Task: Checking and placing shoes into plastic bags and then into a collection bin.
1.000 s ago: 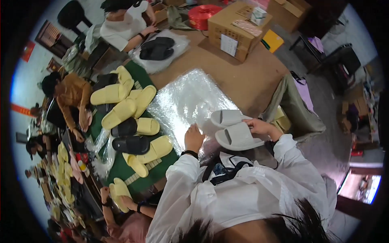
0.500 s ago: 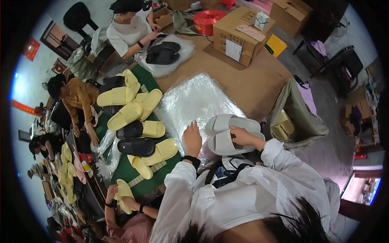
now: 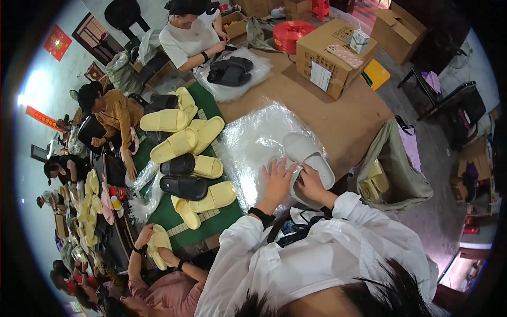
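A pair of light grey slippers (image 3: pixel 300 147) lies on the stack of clear plastic bags (image 3: pixel 251 132) in front of me. One slipper shows its strap and heel; the nearer one is partly covered by my hands. My left hand (image 3: pixel 277 182) has its fingers spread flat at the left side of the nearer slipper, over the plastic. My right hand (image 3: pixel 314 185) grips the nearer slipper, its fingers bent over the edge between the two.
Yellow slippers (image 3: pixel 165 120) and black slippers (image 3: pixel 185 187) cover the green mat on my left. A cardboard box (image 3: pixel 330 61) stands at the table's far side. An open sack (image 3: pixel 406 179) with slippers is at right. Co-workers sit along the left and far side.
The grey slippers have been set down and turned on the plastic, their toes pointing more away from me. My left hand has moved right, against the slippers. The whole view has shifted slightly.
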`<state>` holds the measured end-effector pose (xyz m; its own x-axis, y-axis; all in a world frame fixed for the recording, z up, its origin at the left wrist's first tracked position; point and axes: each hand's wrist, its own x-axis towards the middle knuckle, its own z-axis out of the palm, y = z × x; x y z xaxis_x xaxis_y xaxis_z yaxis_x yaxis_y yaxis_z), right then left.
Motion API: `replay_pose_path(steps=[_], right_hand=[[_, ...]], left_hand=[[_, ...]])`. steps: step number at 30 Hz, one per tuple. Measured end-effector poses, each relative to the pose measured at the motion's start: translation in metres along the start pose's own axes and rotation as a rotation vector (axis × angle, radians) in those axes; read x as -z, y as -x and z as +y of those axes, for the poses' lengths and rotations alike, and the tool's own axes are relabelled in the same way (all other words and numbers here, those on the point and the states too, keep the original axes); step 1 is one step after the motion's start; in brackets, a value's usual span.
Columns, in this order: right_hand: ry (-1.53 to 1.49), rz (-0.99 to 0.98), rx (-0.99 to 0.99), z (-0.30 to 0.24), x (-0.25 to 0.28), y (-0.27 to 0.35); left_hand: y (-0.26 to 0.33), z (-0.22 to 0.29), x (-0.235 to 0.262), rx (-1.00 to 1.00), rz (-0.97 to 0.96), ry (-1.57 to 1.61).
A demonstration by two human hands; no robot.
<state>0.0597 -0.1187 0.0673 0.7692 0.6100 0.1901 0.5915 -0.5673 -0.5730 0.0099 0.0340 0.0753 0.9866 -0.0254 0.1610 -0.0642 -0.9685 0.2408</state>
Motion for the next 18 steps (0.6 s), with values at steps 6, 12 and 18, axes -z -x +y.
replay_pose_path(steps=[6,12,18], right_hand=[[-0.125,0.129,-0.1,0.01,-0.002,-0.013],[0.082,0.161,-0.015,0.009,0.0,-0.017],[-0.022,0.155,0.057,-0.002,0.004,-0.029]], left_hand=[[-0.011,0.003,0.021,-0.076,-0.043,-0.086],[-0.012,-0.002,0.011,0.047,0.02,0.016],[-0.017,0.012,0.029,-0.072,0.03,-0.067]])
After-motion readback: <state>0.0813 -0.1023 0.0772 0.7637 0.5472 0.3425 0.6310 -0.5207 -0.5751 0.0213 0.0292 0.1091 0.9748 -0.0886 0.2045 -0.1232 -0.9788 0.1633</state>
